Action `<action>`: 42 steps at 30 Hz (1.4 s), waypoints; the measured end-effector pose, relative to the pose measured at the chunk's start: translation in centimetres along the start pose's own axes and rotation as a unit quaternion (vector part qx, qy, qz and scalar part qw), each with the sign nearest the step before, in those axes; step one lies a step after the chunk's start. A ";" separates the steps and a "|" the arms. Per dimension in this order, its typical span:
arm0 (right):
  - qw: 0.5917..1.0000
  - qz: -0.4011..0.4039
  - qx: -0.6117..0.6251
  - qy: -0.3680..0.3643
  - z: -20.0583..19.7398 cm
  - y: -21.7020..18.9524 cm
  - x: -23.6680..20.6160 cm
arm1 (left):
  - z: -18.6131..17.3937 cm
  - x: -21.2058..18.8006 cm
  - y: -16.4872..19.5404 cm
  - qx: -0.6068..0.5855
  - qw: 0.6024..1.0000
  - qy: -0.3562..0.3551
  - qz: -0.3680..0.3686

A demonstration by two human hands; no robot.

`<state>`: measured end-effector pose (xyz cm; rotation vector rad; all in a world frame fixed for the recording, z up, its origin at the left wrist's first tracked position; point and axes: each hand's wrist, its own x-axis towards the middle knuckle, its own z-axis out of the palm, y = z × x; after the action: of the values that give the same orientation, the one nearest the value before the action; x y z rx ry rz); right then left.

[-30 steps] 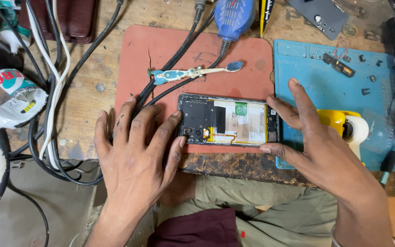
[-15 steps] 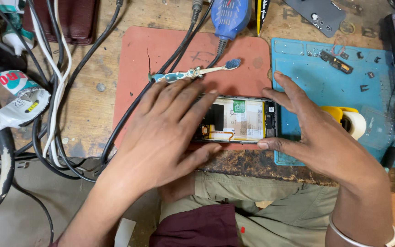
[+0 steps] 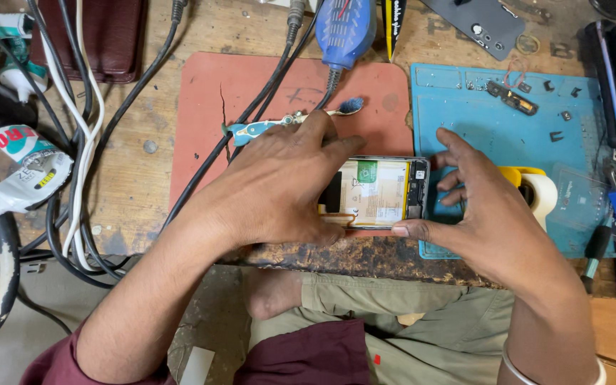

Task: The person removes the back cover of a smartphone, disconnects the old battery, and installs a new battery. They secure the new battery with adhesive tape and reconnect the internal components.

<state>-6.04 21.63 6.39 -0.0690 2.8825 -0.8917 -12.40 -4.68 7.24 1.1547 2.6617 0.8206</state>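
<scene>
An opened phone (image 3: 379,191) with its back off lies on the front edge of the red mat (image 3: 251,85), its battery and board showing. My left hand (image 3: 279,185) lies flat over the phone's left half and presses on it. My right hand (image 3: 479,214) cups the phone's right end, thumb along the near edge and fingers curled at the far corner. A toothbrush (image 3: 272,127) with a blue head lies just behind my left hand.
A blue work mat (image 3: 493,135) with small screws and parts lies to the right, a tape roll (image 3: 540,192) on it. Several black and white cables (image 3: 73,142) cross the left side, beside glue tubes (image 3: 23,171). A blue tool (image 3: 347,28) lies at the back.
My left hand has slid right from the mat onto the phone's left half. My right hand has closed in around the phone's right end.
</scene>
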 end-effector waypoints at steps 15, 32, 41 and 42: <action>0.863 -0.183 0.403 0.245 0.6 -4.2 -4.5 | 4.1 -3.4 5.7 -0.102 0.932 0.347 -0.009; 0.949 -0.203 0.153 0.189 1.7 -13.8 -7.8 | 4.4 -8.3 5.9 -0.416 0.784 0.451 0.090; 0.938 -0.119 0.237 0.222 2.1 -13.2 -8.1 | 4.1 -7.8 5.6 -0.528 0.707 0.465 0.070; 0.922 -0.114 0.295 0.224 2.4 -12.7 -8.3 | 3.8 -7.9 5.6 -0.555 0.693 0.455 0.064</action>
<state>2.61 10.44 12.47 -0.1622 2.8670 -2.0181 -2.09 -5.49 6.26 0.5712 1.6325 3.0053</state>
